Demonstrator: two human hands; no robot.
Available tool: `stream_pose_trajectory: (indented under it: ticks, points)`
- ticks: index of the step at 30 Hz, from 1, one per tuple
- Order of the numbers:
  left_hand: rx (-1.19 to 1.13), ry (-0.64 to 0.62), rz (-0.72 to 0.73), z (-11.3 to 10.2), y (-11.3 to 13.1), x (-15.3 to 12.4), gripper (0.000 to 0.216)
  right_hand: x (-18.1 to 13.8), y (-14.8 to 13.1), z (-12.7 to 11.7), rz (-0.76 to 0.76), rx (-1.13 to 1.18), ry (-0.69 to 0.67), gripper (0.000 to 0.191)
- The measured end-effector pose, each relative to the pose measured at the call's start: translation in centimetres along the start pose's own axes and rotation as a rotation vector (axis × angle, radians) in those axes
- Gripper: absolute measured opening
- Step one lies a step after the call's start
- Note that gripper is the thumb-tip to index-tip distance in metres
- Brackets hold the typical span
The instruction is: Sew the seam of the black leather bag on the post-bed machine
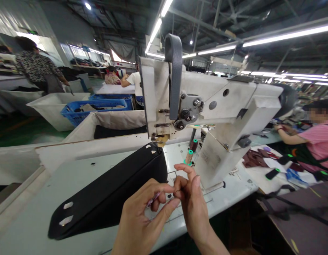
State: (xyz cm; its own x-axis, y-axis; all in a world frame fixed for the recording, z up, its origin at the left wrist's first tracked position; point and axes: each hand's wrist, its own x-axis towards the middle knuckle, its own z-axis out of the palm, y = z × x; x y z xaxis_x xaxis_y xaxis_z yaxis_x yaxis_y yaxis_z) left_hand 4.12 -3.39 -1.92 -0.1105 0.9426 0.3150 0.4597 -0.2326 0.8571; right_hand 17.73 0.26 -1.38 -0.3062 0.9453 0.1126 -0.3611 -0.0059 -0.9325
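1. Black case (108, 180) is on the counter (33, 216), left of both hands. Its long axis runs from near left to far right.
2. Far-right end sits by the needle area of the sewing machine (219, 95). From here I can't tell whether that end touches the machine or is caught under it.
3. White patches show at both ends; I've got the near-left patch (66, 220) and the far-right patch (148, 146) as markers for the axis.
4. Left hand (142, 209) is nearer the case and overlaps its near-right side in my view. Contact or gap there: can't tell.
5. Left hand state: thumb and forefinger brought together, fingers curled around a slim purple item (154, 198). Can't make out what it is.
6. Right hand (194, 205) is farther right, with the left hand between it and the case. Some fingers are curled in at the left fingertips; thumb and one finger stand off. Whether it pinches anything, I can't tell.
7. Relation that matters, my call: case to the left, both hands meeting off its right side, left hand closer.
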Motion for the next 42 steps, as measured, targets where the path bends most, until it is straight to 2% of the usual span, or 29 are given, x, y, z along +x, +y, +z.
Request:
stream_pose_trajectory:
  ticks: [3, 8, 12, 15, 20, 28, 37, 42]
  points:
    - [0.063, 0.078, 0.059, -0.2, 0.4, 0.4, 0.009, 0.2, 0.4, -0.4, -0.010, -0.050, -0.023, 0.052]
    - [0.169, 0.300, 0.219, -1.4, 0.9, 1.1, 0.004, 1.7, 1.0, -1.6, -0.130, -0.196, -0.133, 0.019]
    - [0.241, 0.332, 0.249, -2.6, 1.0, 1.9, 0.007, 3.8, 1.0, -2.5, -0.283, -0.386, -0.158, 0.010]
    - [0.353, 0.362, 0.248, -3.6, 0.6, 2.3, 0.011, 5.9, 1.0, -3.3, -0.355, -0.563, -0.122, 0.008]
    - [0.523, 0.417, 0.218, -5.1, -0.9, 2.2, 0.020, 9.3, 1.6, -4.2, -0.444, -0.780, 0.022, 0.011]
    - [0.588, 0.394, 0.171, -5.1, -2.8, 2.1, 0.021, 11.1, 2.3, -2.6, -0.518, -0.742, 0.067, 0.014]
    - [0.541, 0.475, 0.002, -3.6, -1.7, 2.2, 0.026, 11.7, 3.1, -2.3, -0.577, -0.761, 0.094, 0.013]
    - [0.569, 0.491, -0.020, -3.7, -2.4, 2.0, 0.028, 11.7, 3.0, -2.2, -0.597, -0.755, 0.094, 0.012]
